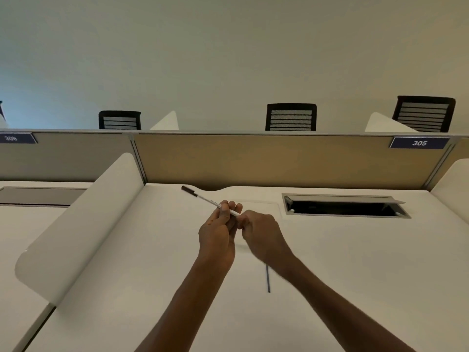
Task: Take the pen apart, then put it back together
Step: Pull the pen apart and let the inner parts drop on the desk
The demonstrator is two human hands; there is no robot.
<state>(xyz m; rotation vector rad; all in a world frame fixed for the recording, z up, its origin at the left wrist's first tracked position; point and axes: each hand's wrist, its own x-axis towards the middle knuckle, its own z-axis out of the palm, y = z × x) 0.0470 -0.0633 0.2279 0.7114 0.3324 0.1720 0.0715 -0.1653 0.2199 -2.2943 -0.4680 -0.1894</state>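
My left hand (220,228) grips a white pen barrel (206,199) with a dark cap at its far end; the barrel points up and to the left, above the desk. At the barrel's near end, my right hand (262,235) has its fingertips pinched; what they hold is too small to tell. A thin dark ink refill (268,279) lies on the white desk (355,262), partly hidden under my right wrist.
An open cable hatch (342,205) is sunk into the desk at the back right. A tan partition (279,161) closes the back, and white curved dividers (76,224) flank both sides. Black chairs stand beyond the partition.
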